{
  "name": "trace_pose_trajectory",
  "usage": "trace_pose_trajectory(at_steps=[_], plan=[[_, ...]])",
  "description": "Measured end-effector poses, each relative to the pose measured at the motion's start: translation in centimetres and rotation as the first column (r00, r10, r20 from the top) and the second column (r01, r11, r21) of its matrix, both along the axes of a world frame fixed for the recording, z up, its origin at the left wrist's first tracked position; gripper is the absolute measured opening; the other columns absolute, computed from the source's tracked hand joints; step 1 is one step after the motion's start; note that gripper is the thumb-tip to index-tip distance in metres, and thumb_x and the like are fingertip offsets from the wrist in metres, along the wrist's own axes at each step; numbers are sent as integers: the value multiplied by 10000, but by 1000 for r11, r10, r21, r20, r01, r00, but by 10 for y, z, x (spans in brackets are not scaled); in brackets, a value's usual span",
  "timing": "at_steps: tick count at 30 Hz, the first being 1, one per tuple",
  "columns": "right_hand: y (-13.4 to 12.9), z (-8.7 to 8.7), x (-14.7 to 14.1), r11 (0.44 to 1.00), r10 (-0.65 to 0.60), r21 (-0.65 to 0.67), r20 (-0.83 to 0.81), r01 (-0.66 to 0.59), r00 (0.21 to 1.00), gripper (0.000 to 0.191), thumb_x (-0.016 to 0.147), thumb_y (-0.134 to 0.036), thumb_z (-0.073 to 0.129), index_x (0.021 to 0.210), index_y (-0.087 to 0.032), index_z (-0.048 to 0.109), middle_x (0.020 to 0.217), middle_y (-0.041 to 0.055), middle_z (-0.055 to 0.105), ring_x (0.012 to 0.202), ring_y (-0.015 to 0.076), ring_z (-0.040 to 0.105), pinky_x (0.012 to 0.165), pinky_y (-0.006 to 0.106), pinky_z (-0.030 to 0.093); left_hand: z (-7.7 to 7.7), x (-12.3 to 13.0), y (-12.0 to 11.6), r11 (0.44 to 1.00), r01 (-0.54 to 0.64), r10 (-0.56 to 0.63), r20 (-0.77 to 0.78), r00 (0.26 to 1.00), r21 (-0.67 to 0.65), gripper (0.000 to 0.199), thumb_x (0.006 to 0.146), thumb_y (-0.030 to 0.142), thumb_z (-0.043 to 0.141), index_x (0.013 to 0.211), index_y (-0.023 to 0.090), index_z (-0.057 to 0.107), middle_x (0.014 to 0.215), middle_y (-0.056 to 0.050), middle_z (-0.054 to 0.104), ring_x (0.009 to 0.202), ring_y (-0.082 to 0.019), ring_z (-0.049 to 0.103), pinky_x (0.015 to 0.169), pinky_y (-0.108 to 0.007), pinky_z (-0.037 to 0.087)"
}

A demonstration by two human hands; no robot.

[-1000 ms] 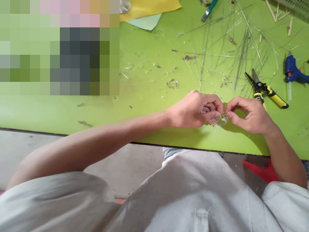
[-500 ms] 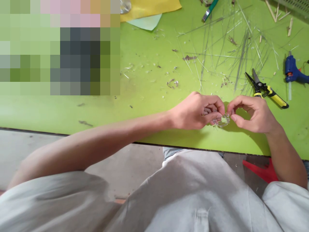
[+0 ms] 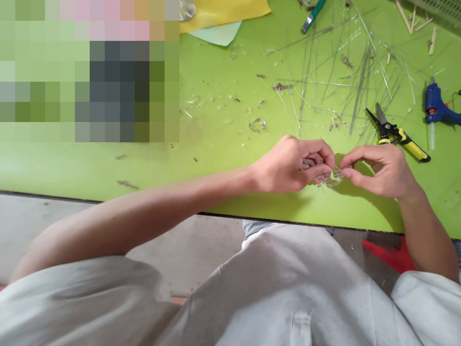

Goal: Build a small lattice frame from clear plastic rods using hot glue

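Note:
A small ring of thin, silvery wire [image 3: 334, 181] is held just above the front part of the green table [image 3: 216, 158]. My left hand [image 3: 297, 165] pinches its left side between thumb and forefinger, the other fingers curled behind. At its right side, my right hand [image 3: 378, 168] has thumb and forefinger closed together on the wire. Short wire ends stick out below the ring. The fingers hide part of it, and its finer details are too small to tell.
Beyond my hands lie many loose straight wires [image 3: 363, 81]. Yellow-and-black snips [image 3: 396, 132] rest near my right hand, with a blue glue gun [image 3: 437, 103] farther right. A green-handled tool [image 3: 312, 17], wooden sticks [image 3: 406, 17] and yellow paper [image 3: 226, 14] lie at the back.
My right thumb and forefinger have come closer together and now pinch the wire. The ring has turned slightly; my left hand has barely moved.

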State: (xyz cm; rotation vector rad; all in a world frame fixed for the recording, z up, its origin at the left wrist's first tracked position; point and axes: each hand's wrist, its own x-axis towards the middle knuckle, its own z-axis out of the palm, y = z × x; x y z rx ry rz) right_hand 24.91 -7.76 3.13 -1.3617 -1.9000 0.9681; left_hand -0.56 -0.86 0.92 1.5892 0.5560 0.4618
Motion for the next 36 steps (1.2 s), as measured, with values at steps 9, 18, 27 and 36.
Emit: trace_pose_trajectory(at_steps=[9,18,27,36], plan=[[-1,-2,-3,996,-38,-83,-26,36,999,27,935,-296,872,919,-317,877,825,-23,845,698,178,754,673,329,628,-14,-3,-3,891,-77,66,41,997,447,131,1040,173,678,1114,187,786,886,12,876,777,-111,822,746,-185,582],[-4,0,-9,992,-42,-118,-10,40,999,50,905,-271,840,898,-318,824,810,-37,810,709,175,736,688,337,607,-18,-4,-9,780,-50,77,-16,997,624,196,1132,237,584,1157,205,776,863,17,863,648,-104,745,637,-205,510],[-3,5,-7,985,-114,-127,23,116,993,67,922,-363,885,943,-311,848,874,-16,840,756,183,749,728,331,641,-19,-4,-7,736,-108,118,29,993,668,189,1129,223,588,1148,203,775,875,15,864,652,-90,741,626,-187,511],[-1,7,-7,987,-84,-133,48,90,995,98,923,-400,876,894,-308,861,848,-12,836,746,178,739,732,331,632,-22,-3,-8,706,-124,123,52,991,698,179,1137,223,591,1145,203,768,913,17,879,665,-91,754,642,-192,525]])
